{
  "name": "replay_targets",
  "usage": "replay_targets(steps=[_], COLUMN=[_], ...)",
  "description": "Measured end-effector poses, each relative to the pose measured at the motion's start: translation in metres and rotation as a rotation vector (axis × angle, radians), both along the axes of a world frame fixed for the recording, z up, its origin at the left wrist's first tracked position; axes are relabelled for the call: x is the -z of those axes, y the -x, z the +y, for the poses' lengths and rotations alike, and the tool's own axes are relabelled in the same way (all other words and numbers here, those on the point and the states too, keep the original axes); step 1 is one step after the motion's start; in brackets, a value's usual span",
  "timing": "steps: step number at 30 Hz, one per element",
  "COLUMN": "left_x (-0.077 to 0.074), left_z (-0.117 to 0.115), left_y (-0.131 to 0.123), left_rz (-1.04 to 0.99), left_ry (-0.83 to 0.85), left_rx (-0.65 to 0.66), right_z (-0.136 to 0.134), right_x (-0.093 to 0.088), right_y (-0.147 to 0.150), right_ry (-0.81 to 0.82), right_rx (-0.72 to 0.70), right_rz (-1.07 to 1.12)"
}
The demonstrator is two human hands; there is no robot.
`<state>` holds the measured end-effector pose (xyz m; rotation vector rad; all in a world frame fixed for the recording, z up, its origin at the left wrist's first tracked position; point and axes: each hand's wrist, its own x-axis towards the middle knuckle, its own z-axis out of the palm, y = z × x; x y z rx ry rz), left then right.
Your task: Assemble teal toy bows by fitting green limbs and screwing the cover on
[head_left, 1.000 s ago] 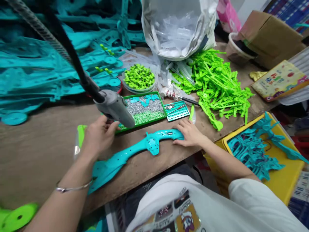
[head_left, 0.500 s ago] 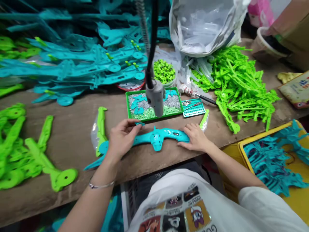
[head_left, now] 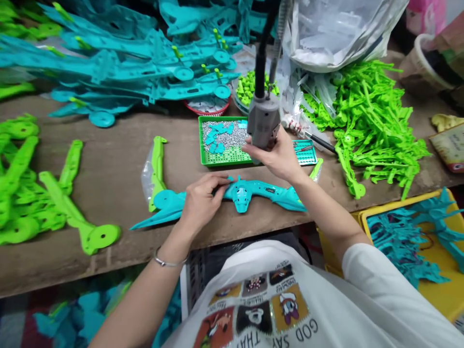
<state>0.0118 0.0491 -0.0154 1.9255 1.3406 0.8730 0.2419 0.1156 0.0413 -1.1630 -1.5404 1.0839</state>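
A long teal plastic part with two wing-like arms and a knob in the middle lies across the table before me. My left hand rests over its left arm, thumb and fingers pinched together by a small teal piece near the middle. My right hand is wrapped round a grey electric screwdriver, which hangs on a black cable and a coil spring. The screwdriver's tip is hidden behind my fingers. Behind it stands a green tray with screws and small teal pieces.
Bright green parts are heaped on the right, with more green parts on the left. Long teal assemblies are stacked at the back left. A yellow crate with teal parts stands at the lower right. A white bag holds clear pieces.
My right hand has left the right end of the teal part and grasped the hanging screwdriver. My left hand has brought the small piece closer to the middle knob. The view has shifted.
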Motion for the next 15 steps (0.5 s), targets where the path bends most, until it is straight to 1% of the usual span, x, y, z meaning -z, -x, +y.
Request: replay_targets(steps=[4, 7, 9, 12, 13, 15], left_x=[-0.004, -0.009, -0.012, -0.013, -0.013, -0.011], left_z=[-0.017, -0.027, -0.029, -0.023, -0.02, -0.011], left_y=[0.001, -0.006, -0.019, -0.044, -0.052, -0.065], left_rz=[0.038, -0.024, -0.132, -0.27, -0.271, -0.208], left_ry=[-0.001, 0.042, 0.102, 0.214, 0.234, 0.234], left_rx=[-0.064, -0.076, -0.02, 0.143, 0.199, 0.307], right_z=[-0.015, -0.024, -0.028, -0.031, -0.032, -0.034], right_x=[-0.01, -0.015, -0.016, -0.014, -0.012, -0.01], right_y=[-0.021, -0.04, -0.05, -0.056, -0.057, -0.057], right_ry=[0.024, 0.055, 0.06, 0.048, 0.04, 0.026], right_rx=[0.118, 0.164, 0.19, 0.217, 0.223, 0.224], right_rz=[0.096, 0.1, 0.093, 0.082, 0.079, 0.075])
